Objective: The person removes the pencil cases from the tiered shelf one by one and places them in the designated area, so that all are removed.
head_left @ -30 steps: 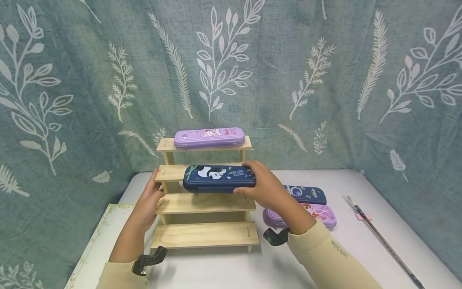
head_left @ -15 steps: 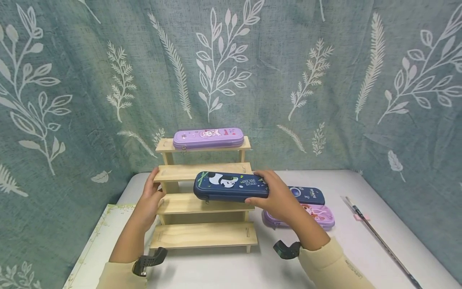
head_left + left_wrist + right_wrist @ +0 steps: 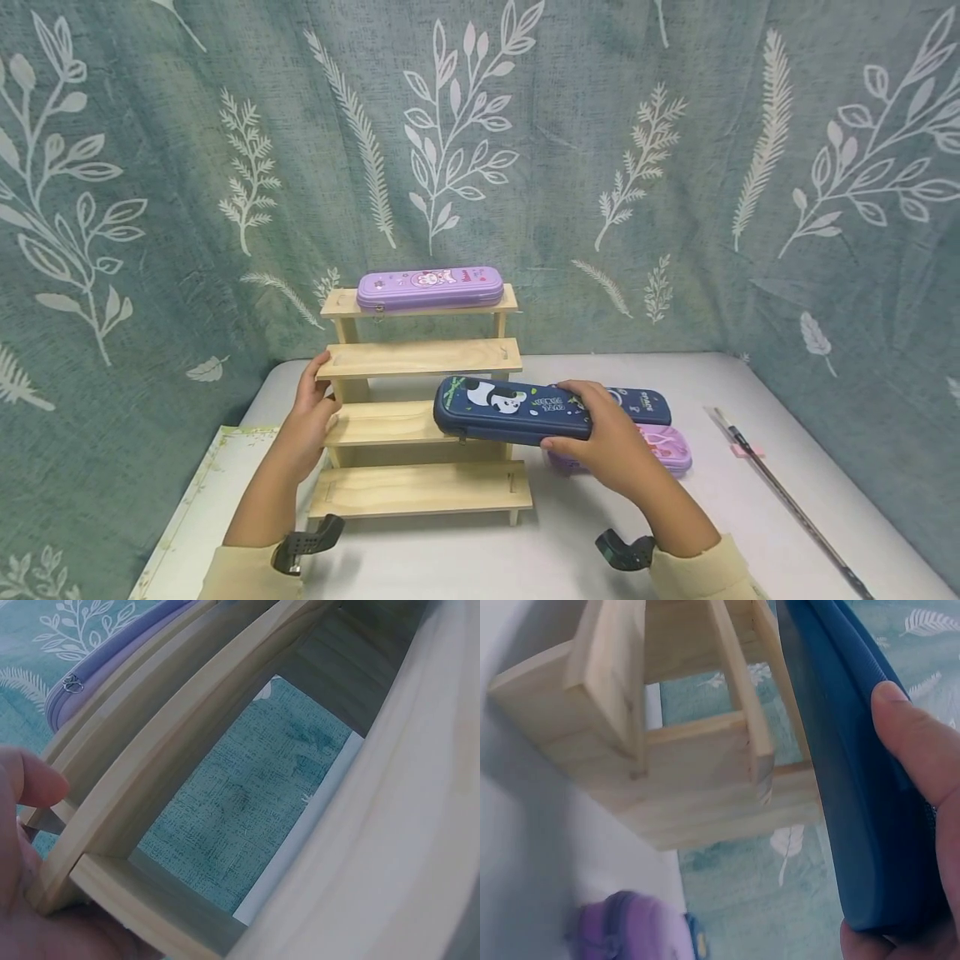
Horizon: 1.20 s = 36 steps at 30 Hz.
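Observation:
My right hand (image 3: 611, 442) grips the right end of a navy panda pencil case (image 3: 487, 408), thumb along its front and fingers behind. The case tilts slightly, its left end overlapping the third board from the top in the head view; the right wrist view shows the case's plain blue underside (image 3: 847, 810) beside the rack. My left hand (image 3: 303, 425) holds the left side of a four-step wooden display rack (image 3: 420, 358), fingers around the second board's end. A lilac pencil case (image 3: 430, 289) lies on the top step.
Right of the rack, a navy space pencil case (image 3: 651, 406) and a pink-purple pencil case (image 3: 670, 452) lie on the white table, partly hidden by the right hand. A long paintbrush (image 3: 791, 504) lies farther right. A patterned sheet (image 3: 217, 483) lies at left; a leaf-print curtain (image 3: 555, 183) hangs behind.
My right hand has carried the panda pencil case right and down, away from the second step, which now shows bare. My left hand has kept its place on the rack.

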Each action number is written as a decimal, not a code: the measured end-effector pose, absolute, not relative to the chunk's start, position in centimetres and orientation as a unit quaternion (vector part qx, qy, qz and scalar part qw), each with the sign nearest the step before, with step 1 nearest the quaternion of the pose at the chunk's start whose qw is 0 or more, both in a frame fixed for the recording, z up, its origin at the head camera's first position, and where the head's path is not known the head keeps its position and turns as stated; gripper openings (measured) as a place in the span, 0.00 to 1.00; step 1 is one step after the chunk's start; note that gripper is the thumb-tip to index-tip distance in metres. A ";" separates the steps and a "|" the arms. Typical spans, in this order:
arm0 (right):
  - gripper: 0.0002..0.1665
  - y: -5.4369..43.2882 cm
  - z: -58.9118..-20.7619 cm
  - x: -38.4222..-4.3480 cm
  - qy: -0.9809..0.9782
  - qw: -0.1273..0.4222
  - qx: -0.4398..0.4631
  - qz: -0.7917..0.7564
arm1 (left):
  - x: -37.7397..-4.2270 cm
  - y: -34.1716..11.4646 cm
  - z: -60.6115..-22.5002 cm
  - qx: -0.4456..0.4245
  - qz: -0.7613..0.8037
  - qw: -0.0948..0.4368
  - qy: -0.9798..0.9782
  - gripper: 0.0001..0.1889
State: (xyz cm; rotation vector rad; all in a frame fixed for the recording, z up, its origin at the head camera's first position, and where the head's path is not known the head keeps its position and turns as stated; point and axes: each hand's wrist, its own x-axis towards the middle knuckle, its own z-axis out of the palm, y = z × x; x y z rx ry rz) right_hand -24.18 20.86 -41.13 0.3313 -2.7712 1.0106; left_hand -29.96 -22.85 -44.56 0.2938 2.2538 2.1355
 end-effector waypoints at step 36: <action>0.61 31.9 -45.2 -20.5 -0.941 0.063 0.044 0.331 | -29.9 -22.8 -44.7 0.106 0.673 0.016 0.732 0.46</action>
